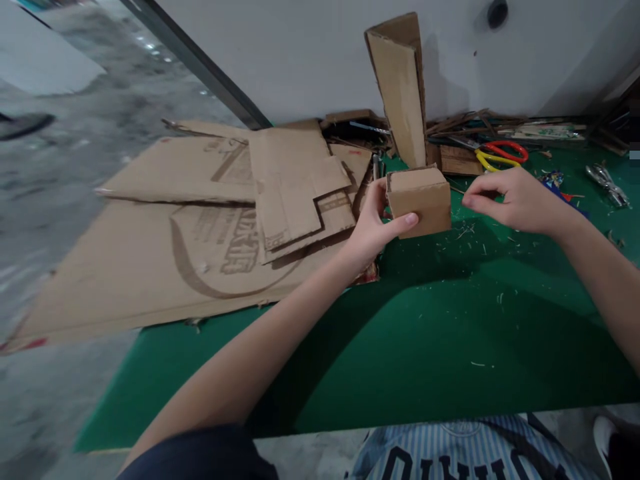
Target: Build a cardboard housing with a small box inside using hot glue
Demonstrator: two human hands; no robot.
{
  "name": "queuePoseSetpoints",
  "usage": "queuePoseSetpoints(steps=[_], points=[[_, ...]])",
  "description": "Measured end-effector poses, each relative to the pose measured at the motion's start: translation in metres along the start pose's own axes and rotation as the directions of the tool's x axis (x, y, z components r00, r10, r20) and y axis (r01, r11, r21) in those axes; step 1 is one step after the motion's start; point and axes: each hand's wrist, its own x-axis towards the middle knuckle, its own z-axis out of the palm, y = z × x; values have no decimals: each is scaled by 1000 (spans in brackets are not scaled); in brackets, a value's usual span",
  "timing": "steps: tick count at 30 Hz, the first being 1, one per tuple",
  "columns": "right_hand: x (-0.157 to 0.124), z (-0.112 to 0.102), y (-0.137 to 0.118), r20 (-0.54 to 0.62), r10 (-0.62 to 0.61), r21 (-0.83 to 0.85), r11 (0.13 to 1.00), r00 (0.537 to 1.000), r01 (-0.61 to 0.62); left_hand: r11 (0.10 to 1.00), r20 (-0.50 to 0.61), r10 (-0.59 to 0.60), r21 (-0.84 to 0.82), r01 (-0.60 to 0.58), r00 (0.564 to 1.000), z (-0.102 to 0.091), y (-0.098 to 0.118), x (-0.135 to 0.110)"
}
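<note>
My left hand [371,225] grips a small cardboard box [423,207] above the green table, thumb on its front face and fingers round its left side. A tall folded cardboard piece [400,87] rises just behind the box; whether the two are joined, I cannot tell. To the right of the box, my right hand [510,200] is closed in a pinch. A thin stick [456,191] shows at its fingertips, pointing toward the box's right side, apart from its front face.
Flattened cardboard sheets [200,253] are piled on the left, overhanging the green table [450,347]. Scissors with red and yellow handles [500,157] lie at the back right, near cardboard strips [465,127] along the white wall [320,60]. A clear plastic-looking item [607,185] lies far right.
</note>
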Motion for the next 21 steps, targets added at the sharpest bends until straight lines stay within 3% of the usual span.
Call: queuePoseSetpoints(steps=[3, 6, 8, 10, 12, 14, 19, 21], points=[[8, -1, 36, -122, 39, -102, 993, 992, -51, 992, 18, 51, 113, -52, 999, -1, 5, 1], [21, 0, 84, -251, 228, -50, 968, 941, -248, 978, 51, 89, 187, -97, 995, -1, 6, 1], [34, 1, 112, -238, 302, -111, 936, 923, -335, 973, 63, 100, 201, -111, 993, -1, 5, 1], [50, 1, 130, -179, 354, -280, 876, 918, -392, 969, 67, 106, 218, -118, 992, -1, 3, 0], [66, 0, 139, -109, 387, -416, 819, 916, -396, 961, 78, 119, 241, -134, 990, -1, 3, -1], [82, -3, 141, -85, 417, -444, 798, 905, -409, 951, 90, 139, 265, -158, 986, -1, 5, -2], [106, -3, 142, -52, 589, -496, 685, 806, -533, 904, 93, 185, 374, -207, 978, -4, 7, -4], [110, 0, 145, -80, 597, -545, 644, 798, -536, 887, 79, 212, 404, -225, 974, -6, 6, -4]])
